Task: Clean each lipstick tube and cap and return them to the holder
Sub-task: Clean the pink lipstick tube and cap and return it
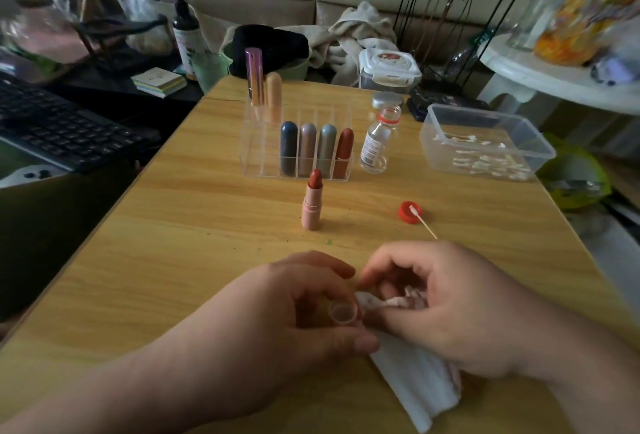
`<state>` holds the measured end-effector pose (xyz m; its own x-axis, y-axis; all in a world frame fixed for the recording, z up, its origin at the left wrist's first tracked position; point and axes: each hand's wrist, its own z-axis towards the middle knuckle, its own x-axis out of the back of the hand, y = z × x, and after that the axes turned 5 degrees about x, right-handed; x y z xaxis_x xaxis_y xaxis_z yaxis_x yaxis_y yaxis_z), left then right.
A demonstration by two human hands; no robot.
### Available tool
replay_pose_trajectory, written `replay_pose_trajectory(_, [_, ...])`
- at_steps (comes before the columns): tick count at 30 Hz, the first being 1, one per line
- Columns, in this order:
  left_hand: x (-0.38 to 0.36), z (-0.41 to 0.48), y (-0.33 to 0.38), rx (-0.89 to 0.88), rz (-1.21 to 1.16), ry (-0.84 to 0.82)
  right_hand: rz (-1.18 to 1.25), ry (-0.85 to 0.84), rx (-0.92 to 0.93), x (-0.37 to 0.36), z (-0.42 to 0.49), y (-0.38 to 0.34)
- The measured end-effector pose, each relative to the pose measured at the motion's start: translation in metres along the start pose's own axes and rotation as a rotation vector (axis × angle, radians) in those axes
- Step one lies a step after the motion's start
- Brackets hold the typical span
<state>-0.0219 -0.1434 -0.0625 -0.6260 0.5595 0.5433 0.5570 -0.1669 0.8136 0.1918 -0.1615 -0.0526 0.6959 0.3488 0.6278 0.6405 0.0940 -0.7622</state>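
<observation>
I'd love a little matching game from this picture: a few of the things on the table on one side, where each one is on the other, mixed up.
Things:
1. open lipstick
2. lipstick cap
3. cotton swab
4. small glass bottle

Places:
A. resting on the red cap
B. right of the clear holder
C. upright in front of the holder
D. in the left hand

Pairs: 1-C, 2-D, 3-A, 4-B

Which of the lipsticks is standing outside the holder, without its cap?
The pink-cased lipstick with its red bullet exposed, upright on the table before the clear holder; the others are capped in slots.
</observation>
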Motion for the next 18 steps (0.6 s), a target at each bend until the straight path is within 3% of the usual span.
replay_pose_trajectory(7, [-0.003, 0.000, -0.005, -0.086, -0.278, 0.009, 0.414, 0.062, 0.111, 0.005, -0.010, 0.001])
replay_pose_trajectory(10, [-0.005, -0.002, -0.006, -0.150, -0.309, 0.078, 0.680, 0.111, 0.039, 0.007, -0.011, 0.009])
replay_pose_trajectory(13, [-0.005, -0.003, -0.004, -0.174, -0.333, 0.105, 1.130, -0.087, -0.206, 0.002, -0.012, 0.010])
replay_pose_trajectory(15, [-0.006, -0.002, -0.004, -0.176, -0.327, 0.122, 1.223, -0.278, -0.253, -0.004, -0.015, 0.006])
replay_pose_trajectory(18, [-0.007, -0.002, -0.002, -0.164, -0.348, 0.110, 1.313, -0.282, -0.263, -0.007, -0.016, 0.003])
